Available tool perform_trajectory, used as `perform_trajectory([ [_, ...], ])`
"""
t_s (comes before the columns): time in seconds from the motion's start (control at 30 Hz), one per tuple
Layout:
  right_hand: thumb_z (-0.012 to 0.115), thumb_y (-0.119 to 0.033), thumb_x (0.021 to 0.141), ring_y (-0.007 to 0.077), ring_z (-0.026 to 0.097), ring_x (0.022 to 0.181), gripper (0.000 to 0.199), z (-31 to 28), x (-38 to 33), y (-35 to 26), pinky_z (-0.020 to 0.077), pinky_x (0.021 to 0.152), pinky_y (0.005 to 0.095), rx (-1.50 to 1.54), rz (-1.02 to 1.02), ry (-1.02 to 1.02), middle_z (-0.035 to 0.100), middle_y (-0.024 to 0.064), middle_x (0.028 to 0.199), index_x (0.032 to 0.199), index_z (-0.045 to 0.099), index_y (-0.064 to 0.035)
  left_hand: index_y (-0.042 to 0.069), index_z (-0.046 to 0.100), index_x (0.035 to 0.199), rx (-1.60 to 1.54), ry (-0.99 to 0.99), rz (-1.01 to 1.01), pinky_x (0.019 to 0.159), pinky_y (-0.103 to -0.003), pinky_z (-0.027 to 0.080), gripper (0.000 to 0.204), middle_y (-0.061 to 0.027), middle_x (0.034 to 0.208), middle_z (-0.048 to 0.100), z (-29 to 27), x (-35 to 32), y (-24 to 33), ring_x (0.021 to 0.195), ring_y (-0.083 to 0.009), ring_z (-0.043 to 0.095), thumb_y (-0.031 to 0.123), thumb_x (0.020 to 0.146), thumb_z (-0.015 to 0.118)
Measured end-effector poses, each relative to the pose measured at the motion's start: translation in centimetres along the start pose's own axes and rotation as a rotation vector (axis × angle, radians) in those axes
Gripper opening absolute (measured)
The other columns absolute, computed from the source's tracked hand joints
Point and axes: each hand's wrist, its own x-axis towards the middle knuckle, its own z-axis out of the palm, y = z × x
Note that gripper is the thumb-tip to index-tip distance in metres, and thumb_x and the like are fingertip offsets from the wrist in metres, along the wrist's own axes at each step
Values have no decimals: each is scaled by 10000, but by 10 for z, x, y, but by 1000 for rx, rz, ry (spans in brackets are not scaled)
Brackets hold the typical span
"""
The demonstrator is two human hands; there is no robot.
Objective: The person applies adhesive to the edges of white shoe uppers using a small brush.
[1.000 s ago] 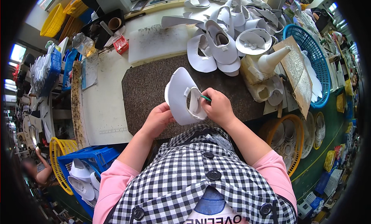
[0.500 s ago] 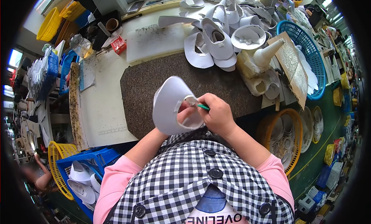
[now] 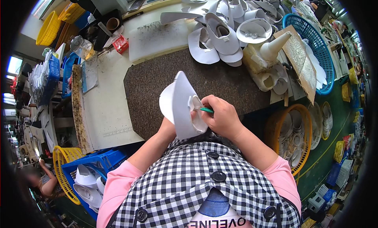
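Both hands grip: left [image 3: 170,127] clasps the white upper [image 3: 182,104], right [image 3: 221,117] pinches a green pen [image 3: 206,110] against it. Since before, the upper has tilted more upright above the mat's [image 3: 149,86] near edge.

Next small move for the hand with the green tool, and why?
Probably draw the thin green tool a little further along the white shoe upper: the right hand has its tip against the piece's inner edge, while the left hand props it upright from beneath.
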Motion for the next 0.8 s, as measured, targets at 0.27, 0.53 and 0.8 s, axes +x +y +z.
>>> perform_trajectory([
  [0.27,699,-207,786,288,635,792,195,4,7,6,506,676,398,-48,19,85,637,100,806,879,593,-72,8,572,1124,429,-49,168,777,-275,503,324,-54,1005,620,6,-6,12,888,-134,601,154,866,701],
  [0.53,679,-287,835,311,644,716,254,10,5,22,493,622,385,245,282,-16,660,158,793,883,662,-38,12,604,1086,273,-16,83,762,-308,501,284,-96,965,670,6,-14,-3,879,-183,640,134,835,662],
  [0.8,681,-263,827,304,644,743,212,3,0,32,500,655,399,-47,158,7,658,127,793,878,639,-61,9,594,1128,313,-34,40,836,-300,485,267,-81,1051,652,23,-16,5,982,-175,611,104,879,607],
])
